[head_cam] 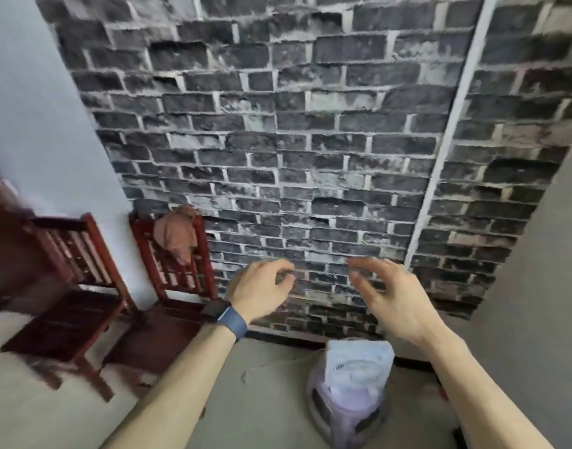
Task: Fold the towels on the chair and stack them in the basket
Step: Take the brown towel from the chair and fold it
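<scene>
A crumpled pinkish-brown towel (pixel 177 234) hangs over the top of the backrest of a dark red wooden chair (pixel 181 273) against the brick wall. A pale purple plastic basket (pixel 346 413) stands on the floor at lower right, with a folded light blue-white towel (pixel 359 358) sticking up out of it. My left hand (pixel 262 291), with a dark watch on the wrist, is raised to the right of the chair, fingers curled and apart, holding nothing. My right hand (pixel 391 299) is raised above the basket, fingers spread and empty.
A second dark red wooden chair (pixel 71 293) stands left of the first, by the white wall. A dark brick wall (pixel 310 140) fills the view ahead, with a white pipe (pixel 440 157) running down it. Grey concrete floor (pixel 262 384) lies between chairs and basket.
</scene>
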